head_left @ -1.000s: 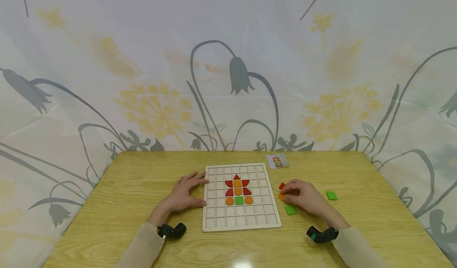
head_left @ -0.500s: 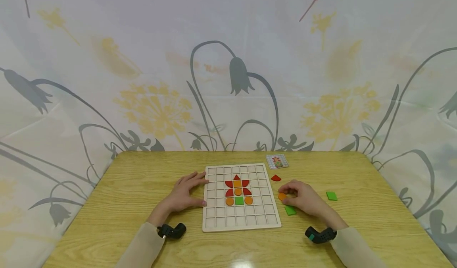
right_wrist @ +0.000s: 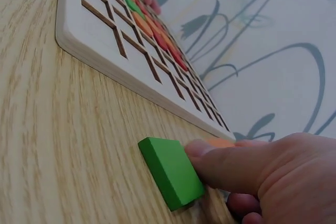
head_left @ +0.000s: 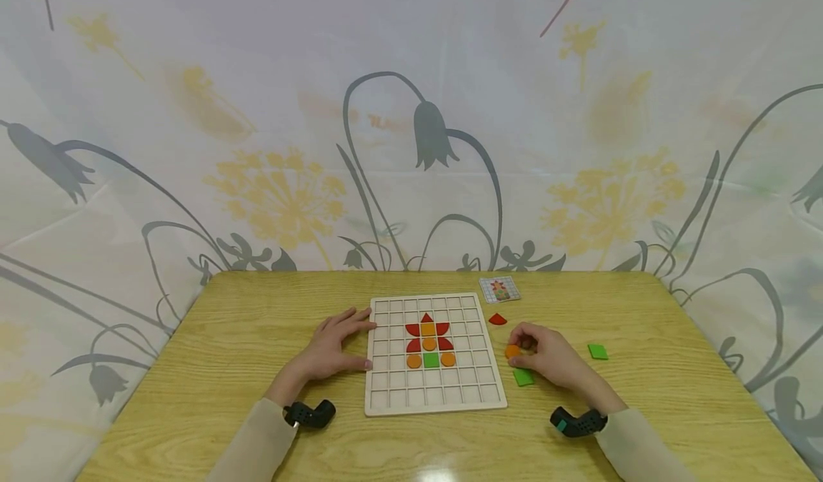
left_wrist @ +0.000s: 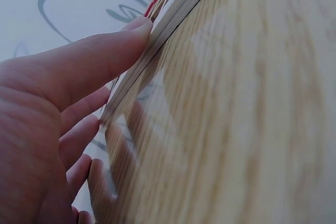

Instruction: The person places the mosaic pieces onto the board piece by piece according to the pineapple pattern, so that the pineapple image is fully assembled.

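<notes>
Pinching orange disc [head_left: 512, 351] between right fingers [head_left: 527, 330], beside green square [head_left: 524, 377]

A table with yellowish wood grain [head_left: 257, 339] carries a pale, square grid board [head_left: 469, 396], lying flat between the hands, its left edge under the fingertips of the left hand [head_left: 329, 346]. Ahead and to the left of the right hand [head_left: 551, 357] lies a red wedge [head_left: 498, 319], and beyond it a printed card [head_left: 499, 290]. A green square [head_left: 524, 377] lies just on the near side of that hand's thumb; a second green tile [head_left: 598, 352] lies to the hand's right. The right fingers pinch an orange disc [head_left: 512, 351], though whether it touches the wood is hard to tell.
</notes>
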Demonstrator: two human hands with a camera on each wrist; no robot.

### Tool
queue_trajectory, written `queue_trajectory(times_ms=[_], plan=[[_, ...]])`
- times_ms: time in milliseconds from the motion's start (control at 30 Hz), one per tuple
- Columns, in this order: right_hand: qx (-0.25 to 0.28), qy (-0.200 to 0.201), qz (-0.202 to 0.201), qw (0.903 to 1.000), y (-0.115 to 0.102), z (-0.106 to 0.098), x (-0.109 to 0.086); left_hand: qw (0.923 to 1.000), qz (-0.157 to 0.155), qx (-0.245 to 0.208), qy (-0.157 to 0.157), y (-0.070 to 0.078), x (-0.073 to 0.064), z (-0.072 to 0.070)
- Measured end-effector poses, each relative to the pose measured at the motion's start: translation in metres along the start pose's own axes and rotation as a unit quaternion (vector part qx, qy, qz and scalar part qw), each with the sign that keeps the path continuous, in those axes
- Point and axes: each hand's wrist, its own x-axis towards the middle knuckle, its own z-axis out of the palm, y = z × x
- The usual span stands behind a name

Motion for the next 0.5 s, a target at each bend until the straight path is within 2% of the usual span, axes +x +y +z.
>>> queue_trajectory(times_ms=[200, 500], plan=[[0.002, 0.059, 0.023, 0.9980, 0.0037, 0.0015, -0.0020, 1.0000, -0.004, 0.009, -0.001, -0.0011, 0.0005, -0.0004], [0.014, 0.123, 0.017, 0.9921, -0.0002, 0.0043, -0.0015, 0.9999, -0.005, 0.011, -0.002, -0.0010, 0.0013, 0.0004]])
